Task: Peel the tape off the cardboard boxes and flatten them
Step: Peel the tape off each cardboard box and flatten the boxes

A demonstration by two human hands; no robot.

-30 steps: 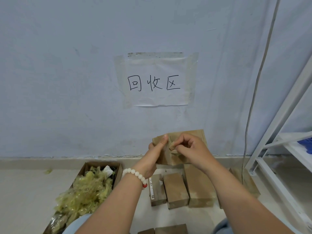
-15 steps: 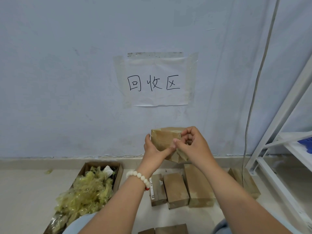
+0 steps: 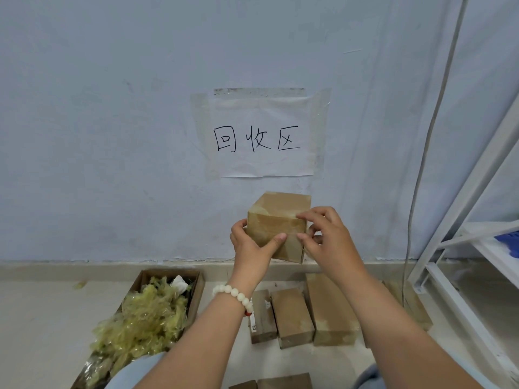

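The box (image 3: 276, 223) is held up in the air in front of the wall (image 3: 112, 164), just under the paper sign (image 3: 264, 136), well clear of the floor (image 3: 42, 318). The left hand (image 3: 250, 248) grips its lower left corner with the thumb laid across the front face. The right hand (image 3: 328, 240) has its fingers curled and picks at the right edge between thumb and forefinger. A glossy band that looks like tape (image 3: 280, 234) runs across the front, but I cannot tell whether a loose end is caught yet. The main risk is the tape tearing into slivers if it is pulled sharply or at a steep angle, or lifting the paper skin of the cardboard with it and leaving a ragged strip. With only one corner held, a hard tug could also twist the box out of the left hand and drop it onto the other boxes (image 3: 292, 315) lined up on the floor below. Squeezing too hard may crush the walls before the seams are free, making the flaps awkward to fold. A freed strip may cling to the fingers rather than land in the carton (image 3: 168, 272) of crumpled strips (image 3: 146, 318) at the left.
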